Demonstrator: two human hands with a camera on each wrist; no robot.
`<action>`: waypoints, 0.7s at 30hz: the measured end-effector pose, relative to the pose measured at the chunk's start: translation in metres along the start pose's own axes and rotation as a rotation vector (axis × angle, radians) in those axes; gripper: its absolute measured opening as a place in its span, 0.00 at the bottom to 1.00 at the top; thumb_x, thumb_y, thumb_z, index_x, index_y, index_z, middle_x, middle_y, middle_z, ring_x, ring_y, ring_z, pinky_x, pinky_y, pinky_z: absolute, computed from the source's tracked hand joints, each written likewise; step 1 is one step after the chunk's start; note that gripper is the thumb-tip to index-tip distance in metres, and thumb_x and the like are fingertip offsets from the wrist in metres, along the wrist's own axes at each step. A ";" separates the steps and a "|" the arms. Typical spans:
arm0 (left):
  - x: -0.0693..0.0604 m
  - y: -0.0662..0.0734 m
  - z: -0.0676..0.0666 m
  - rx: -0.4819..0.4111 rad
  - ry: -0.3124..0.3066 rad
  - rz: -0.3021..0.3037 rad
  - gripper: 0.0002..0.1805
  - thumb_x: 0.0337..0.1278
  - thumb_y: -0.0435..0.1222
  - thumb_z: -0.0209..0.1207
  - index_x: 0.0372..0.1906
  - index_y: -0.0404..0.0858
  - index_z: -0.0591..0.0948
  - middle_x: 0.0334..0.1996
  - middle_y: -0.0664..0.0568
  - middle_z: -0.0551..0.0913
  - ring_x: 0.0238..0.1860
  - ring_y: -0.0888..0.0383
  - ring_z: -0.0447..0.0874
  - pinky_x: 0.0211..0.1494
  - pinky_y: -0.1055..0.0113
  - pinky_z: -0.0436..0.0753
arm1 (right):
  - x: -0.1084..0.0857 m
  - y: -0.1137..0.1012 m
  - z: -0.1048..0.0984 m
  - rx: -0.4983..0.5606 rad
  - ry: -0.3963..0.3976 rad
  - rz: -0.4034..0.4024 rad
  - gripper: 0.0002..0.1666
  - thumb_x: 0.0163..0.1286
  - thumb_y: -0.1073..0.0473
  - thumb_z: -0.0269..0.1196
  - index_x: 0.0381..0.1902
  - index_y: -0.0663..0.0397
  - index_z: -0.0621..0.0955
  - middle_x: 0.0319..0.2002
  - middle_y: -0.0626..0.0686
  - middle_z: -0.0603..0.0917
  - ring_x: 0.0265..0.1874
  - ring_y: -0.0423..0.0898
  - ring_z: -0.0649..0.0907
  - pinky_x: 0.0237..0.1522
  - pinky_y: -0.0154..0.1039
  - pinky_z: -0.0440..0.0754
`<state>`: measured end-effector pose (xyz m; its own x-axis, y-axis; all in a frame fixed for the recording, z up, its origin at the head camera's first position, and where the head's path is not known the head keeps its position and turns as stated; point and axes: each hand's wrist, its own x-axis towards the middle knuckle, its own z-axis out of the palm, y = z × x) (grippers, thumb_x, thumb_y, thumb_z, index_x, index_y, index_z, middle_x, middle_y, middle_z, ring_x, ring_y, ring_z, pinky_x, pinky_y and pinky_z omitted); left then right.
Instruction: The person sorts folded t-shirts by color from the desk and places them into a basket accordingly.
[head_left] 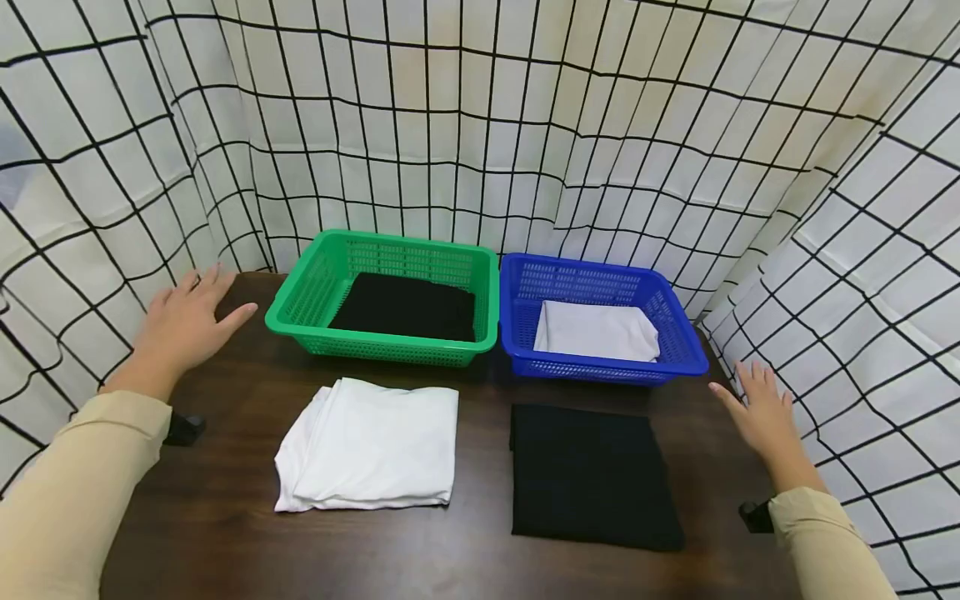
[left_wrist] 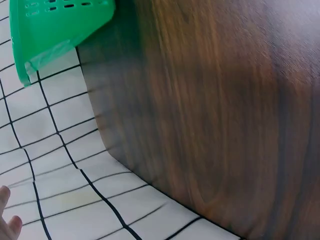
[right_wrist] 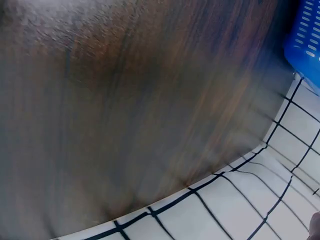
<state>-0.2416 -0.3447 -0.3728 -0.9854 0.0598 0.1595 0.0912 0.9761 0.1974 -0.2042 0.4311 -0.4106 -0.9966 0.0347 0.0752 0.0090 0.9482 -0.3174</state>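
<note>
My left hand point(head_left: 187, 321) hovers left of a green basket point(head_left: 390, 343), fingers spread and holding nothing. A folded black cloth point(head_left: 408, 307) lies inside that basket. To the right of a blue basket point(head_left: 600, 367) is my right hand point(head_left: 765, 412), also empty with its fingers extended. The blue basket holds a folded white cloth point(head_left: 596, 331). Nearer to me, a larger folded white cloth point(head_left: 375, 446) lies in front of the green basket, and a folded black cloth point(head_left: 592, 479) in front of the blue one. Only fingertips point(left_wrist: 12, 225) show in the left wrist view.
Both baskets stand side by side at the back of a dark wooden table point(head_left: 480, 558). White curtains with a black grid pattern point(head_left: 465, 125) enclose the table at the back and on both sides. A black wrist camera point(head_left: 183, 428) sits under the left sleeve.
</note>
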 end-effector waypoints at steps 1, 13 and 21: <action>0.001 0.002 0.000 -0.007 0.000 0.000 0.45 0.74 0.63 0.35 0.79 0.34 0.47 0.77 0.29 0.46 0.76 0.28 0.42 0.72 0.28 0.45 | 0.001 -0.001 -0.001 0.001 0.001 -0.001 0.51 0.78 0.32 0.40 0.77 0.70 0.48 0.74 0.79 0.43 0.75 0.76 0.40 0.68 0.79 0.36; 0.012 0.020 0.000 -0.016 -0.017 0.033 0.44 0.74 0.61 0.38 0.79 0.35 0.48 0.78 0.31 0.46 0.77 0.28 0.42 0.74 0.29 0.42 | 0.012 -0.015 0.009 0.006 -0.001 -0.036 0.51 0.77 0.33 0.43 0.76 0.71 0.51 0.73 0.80 0.46 0.74 0.77 0.43 0.67 0.80 0.39; 0.015 0.028 0.007 -0.036 -0.045 0.038 0.45 0.73 0.62 0.39 0.80 0.36 0.46 0.78 0.32 0.46 0.77 0.29 0.41 0.74 0.29 0.41 | 0.017 -0.023 0.015 0.017 -0.004 -0.058 0.51 0.77 0.33 0.43 0.77 0.68 0.49 0.75 0.78 0.45 0.75 0.76 0.42 0.69 0.79 0.39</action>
<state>-0.2552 -0.3147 -0.3715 -0.9866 0.1066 0.1235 0.1327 0.9648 0.2271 -0.2228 0.4049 -0.4160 -0.9957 -0.0217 0.0900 -0.0503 0.9431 -0.3287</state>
